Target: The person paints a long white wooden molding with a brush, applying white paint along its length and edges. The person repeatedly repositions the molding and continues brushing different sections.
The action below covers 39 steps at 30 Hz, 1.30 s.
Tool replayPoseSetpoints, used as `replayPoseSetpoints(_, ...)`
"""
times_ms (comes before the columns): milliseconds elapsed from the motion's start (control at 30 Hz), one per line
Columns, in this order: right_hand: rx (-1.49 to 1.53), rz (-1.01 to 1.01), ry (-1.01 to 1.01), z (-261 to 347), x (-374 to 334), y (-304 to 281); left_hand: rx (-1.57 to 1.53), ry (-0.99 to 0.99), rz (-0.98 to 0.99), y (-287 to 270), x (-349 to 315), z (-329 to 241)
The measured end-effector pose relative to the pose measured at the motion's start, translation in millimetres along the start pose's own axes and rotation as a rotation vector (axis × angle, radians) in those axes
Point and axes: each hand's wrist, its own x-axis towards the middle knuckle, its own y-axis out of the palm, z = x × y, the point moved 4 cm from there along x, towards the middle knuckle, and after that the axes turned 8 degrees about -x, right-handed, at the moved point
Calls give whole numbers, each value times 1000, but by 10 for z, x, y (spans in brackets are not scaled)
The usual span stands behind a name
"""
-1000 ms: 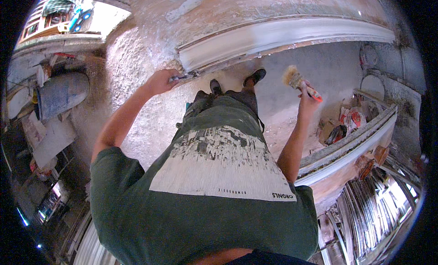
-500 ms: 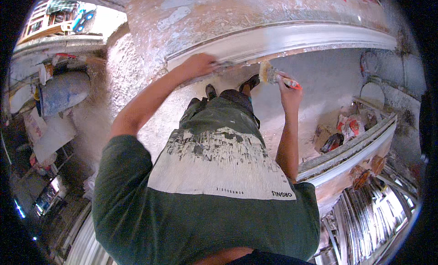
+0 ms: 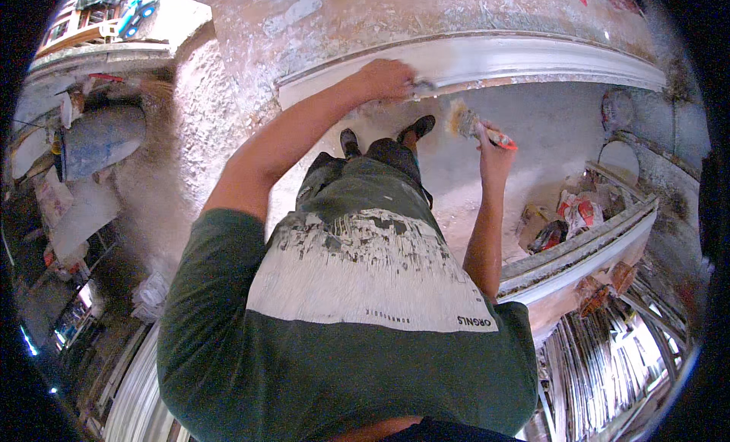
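A long white plaster moulding (image 3: 525, 55) runs along the front edge of the stained bench. Against its lower edge, left of the middle, my left hand (image 3: 386, 78) is closed on a small grey flat tool (image 3: 424, 85); only the tool's blurred end shows past my fingers. My right hand (image 3: 496, 147), off to the right and lower, grips a paintbrush (image 3: 465, 120) with pale, worn bristles and a red-orange handle end. The bristles point up and left, apart from the moulding.
The bench top (image 3: 342, 20) is smeared with plaster. At the right, a second white moulding (image 3: 585, 259) lies along another bench, with bags and rubbish (image 3: 578, 214) behind it. A blue-grey drum (image 3: 103, 141) lies at the left. Long white strips (image 3: 593, 358) are stacked at lower right.
My left hand has slid right along the moulding with the grey tool. My right hand and the paintbrush have shifted slightly right and down.
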Motion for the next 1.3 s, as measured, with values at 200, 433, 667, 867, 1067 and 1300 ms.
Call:
replayPoseSetpoints(200, 45, -17, -127, 333, -159, 175, -65, -102, 25, 66, -303, -16)
replayPoseSetpoints(433, 18, 197, -665, 854, -701, 1080, -791, -787, -227, 63, -3264, 919)
replayPoseSetpoints(667, -118, 177, -474, 239, 399, 1159, -179, -244, -509, 254, -2733, 763)
replayPoseSetpoints(867, -245, -583, -434, 286, 1342, -698, -394, -333, -413, 554, -630, 12)
replayPoseSetpoints(1067, -165, -400, -285, -113, 903, -816, -424, -544, -181, 143, -546, -358)
replayPoseSetpoints(1300, 139, -322, 106, -577, 132, -790, -317, -400, -178, 355, -74, -297)
